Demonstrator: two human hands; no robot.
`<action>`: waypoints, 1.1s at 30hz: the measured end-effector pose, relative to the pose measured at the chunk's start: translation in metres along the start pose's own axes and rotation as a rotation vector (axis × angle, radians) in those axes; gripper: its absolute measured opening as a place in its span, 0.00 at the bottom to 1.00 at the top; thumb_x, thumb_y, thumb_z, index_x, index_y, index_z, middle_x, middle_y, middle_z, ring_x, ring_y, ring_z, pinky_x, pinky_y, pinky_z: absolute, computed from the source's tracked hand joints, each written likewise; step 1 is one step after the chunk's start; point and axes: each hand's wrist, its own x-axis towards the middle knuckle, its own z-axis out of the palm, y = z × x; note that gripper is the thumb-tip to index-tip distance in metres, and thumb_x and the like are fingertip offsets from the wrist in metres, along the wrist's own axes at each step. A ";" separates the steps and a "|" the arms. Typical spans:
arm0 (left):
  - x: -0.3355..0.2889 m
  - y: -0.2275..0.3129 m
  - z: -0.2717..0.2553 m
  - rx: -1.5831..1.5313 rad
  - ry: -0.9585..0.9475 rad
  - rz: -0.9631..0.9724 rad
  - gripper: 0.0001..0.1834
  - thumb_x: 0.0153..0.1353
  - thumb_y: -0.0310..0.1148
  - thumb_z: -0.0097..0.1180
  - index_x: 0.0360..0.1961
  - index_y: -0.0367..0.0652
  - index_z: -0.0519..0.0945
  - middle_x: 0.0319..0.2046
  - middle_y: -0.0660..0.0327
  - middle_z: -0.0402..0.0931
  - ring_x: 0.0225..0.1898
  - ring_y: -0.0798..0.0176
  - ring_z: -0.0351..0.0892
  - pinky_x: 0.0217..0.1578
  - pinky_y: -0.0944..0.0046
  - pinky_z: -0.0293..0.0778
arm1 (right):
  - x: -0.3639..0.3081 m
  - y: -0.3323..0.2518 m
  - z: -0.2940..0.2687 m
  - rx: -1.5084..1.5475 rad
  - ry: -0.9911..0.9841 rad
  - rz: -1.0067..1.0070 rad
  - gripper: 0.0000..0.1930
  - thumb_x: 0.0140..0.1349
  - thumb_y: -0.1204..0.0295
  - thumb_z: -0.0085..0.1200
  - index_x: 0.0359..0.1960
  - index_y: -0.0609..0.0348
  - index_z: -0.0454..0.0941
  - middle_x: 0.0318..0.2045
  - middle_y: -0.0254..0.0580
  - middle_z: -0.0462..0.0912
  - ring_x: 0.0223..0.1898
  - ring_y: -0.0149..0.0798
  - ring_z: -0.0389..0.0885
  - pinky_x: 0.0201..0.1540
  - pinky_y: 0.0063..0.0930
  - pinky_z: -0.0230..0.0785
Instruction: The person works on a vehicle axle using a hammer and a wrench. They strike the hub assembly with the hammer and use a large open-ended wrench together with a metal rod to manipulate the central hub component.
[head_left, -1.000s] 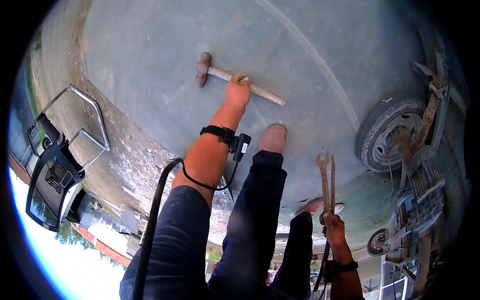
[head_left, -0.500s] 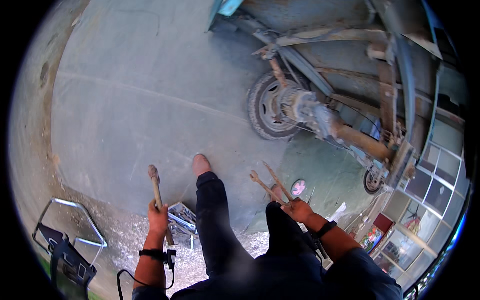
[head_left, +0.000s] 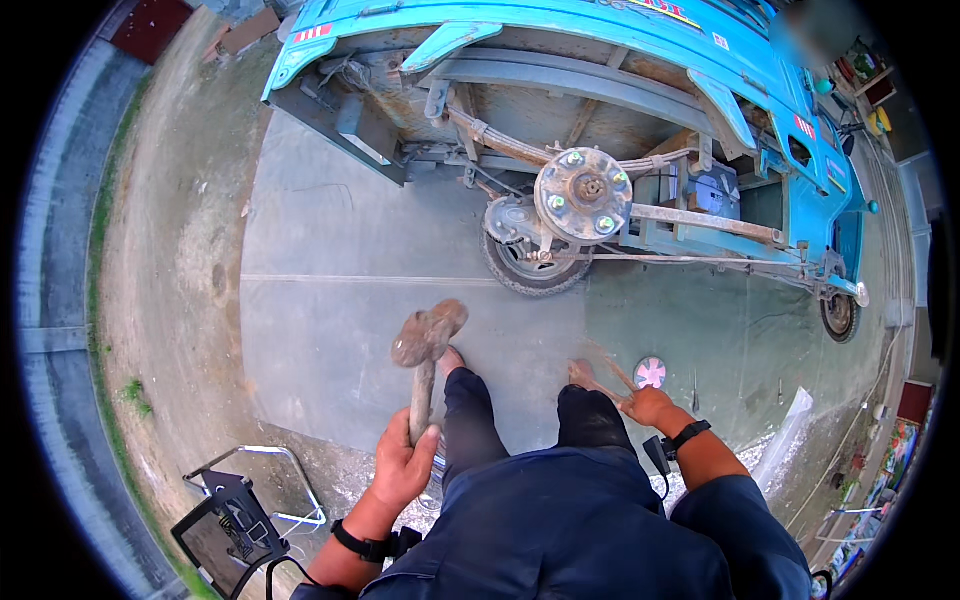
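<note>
My left hand (head_left: 403,468) is wrapped round the wooden handle of a hammer (head_left: 428,335), its heavy rusty head pointing up and away from me. To the right, my right hand (head_left: 652,408) is closed on a pair of long rusty tools (head_left: 610,385); motion smears them, and one looks like a wrench. Both hands are in front of my body, apart from the vehicle. Beyond them is a bare wheel hub (head_left: 585,195) with several studs, on the raised underside of a blue cargo vehicle (head_left: 600,20). No wheel covers this hub.
Below the hub a tyre (head_left: 535,278) stands on the concrete floor (head_left: 350,320). A smaller wheel (head_left: 840,318) is at the far right. A round pink-patterned object (head_left: 650,373) lies near my right foot. Behind my left arm stands a metal-framed chair (head_left: 300,490).
My view has swung toward the vehicle, bringing the hub and blue side into sight. The hammer has been raised closer, and both hands keep their tools.
</note>
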 end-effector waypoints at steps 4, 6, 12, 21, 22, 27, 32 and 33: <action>0.033 0.092 0.048 0.007 -0.035 0.076 0.16 0.68 0.36 0.54 0.50 0.36 0.73 0.25 0.62 0.73 0.26 0.69 0.72 0.28 0.65 0.70 | -0.049 0.073 0.049 0.169 0.029 0.138 0.28 0.67 0.45 0.41 0.38 0.57 0.85 0.39 0.53 0.85 0.45 0.56 0.82 0.50 0.47 0.74; 0.047 0.114 0.063 0.016 -0.014 0.152 0.15 0.70 0.38 0.52 0.50 0.37 0.73 0.21 0.69 0.69 0.21 0.77 0.67 0.22 0.72 0.67 | -0.068 0.098 0.076 0.276 0.061 0.236 0.28 0.66 0.46 0.43 0.38 0.58 0.85 0.39 0.56 0.84 0.44 0.58 0.82 0.49 0.48 0.75; 0.089 0.160 0.104 -0.016 -0.010 0.121 0.15 0.71 0.42 0.51 0.42 0.40 0.73 0.21 0.68 0.68 0.18 0.77 0.66 0.18 0.73 0.65 | -0.091 0.156 0.182 0.478 0.133 0.350 0.27 0.65 0.48 0.44 0.32 0.61 0.84 0.34 0.59 0.84 0.39 0.60 0.82 0.44 0.49 0.75; 0.126 0.175 0.130 -0.004 -0.022 0.023 0.17 0.73 0.46 0.47 0.37 0.40 0.71 0.20 0.67 0.68 0.17 0.76 0.65 0.16 0.72 0.64 | -0.124 0.147 0.240 1.224 0.107 0.439 0.26 0.70 0.52 0.45 0.22 0.61 0.78 0.15 0.42 0.76 0.13 0.39 0.76 0.19 0.35 0.68; 0.128 0.173 0.130 0.015 -0.018 0.019 0.18 0.73 0.46 0.47 0.36 0.40 0.71 0.20 0.67 0.68 0.17 0.76 0.65 0.16 0.72 0.64 | -0.123 0.143 0.234 1.278 0.101 0.462 0.26 0.70 0.52 0.45 0.22 0.61 0.78 0.15 0.41 0.75 0.12 0.38 0.75 0.17 0.34 0.67; 0.129 0.168 0.129 0.032 -0.037 -0.009 0.17 0.74 0.45 0.46 0.38 0.40 0.71 0.21 0.67 0.68 0.17 0.76 0.65 0.17 0.73 0.63 | -0.115 0.141 0.230 1.363 0.153 0.425 0.26 0.70 0.52 0.46 0.21 0.60 0.77 0.14 0.37 0.73 0.12 0.36 0.72 0.15 0.32 0.64; 0.110 0.221 0.102 -0.032 0.084 0.353 0.16 0.76 0.41 0.40 0.49 0.37 0.71 0.22 0.68 0.67 0.18 0.77 0.64 0.18 0.75 0.62 | -0.096 0.148 0.222 1.406 0.245 0.430 0.26 0.69 0.51 0.48 0.20 0.60 0.76 0.16 0.37 0.74 0.12 0.35 0.71 0.17 0.32 0.65; 0.105 0.238 0.097 -0.063 0.145 0.446 0.17 0.77 0.40 0.37 0.50 0.36 0.70 0.23 0.67 0.67 0.18 0.77 0.63 0.18 0.76 0.62 | -0.096 0.147 0.214 1.411 0.251 0.431 0.25 0.68 0.51 0.49 0.20 0.59 0.76 0.16 0.36 0.73 0.12 0.33 0.70 0.16 0.31 0.64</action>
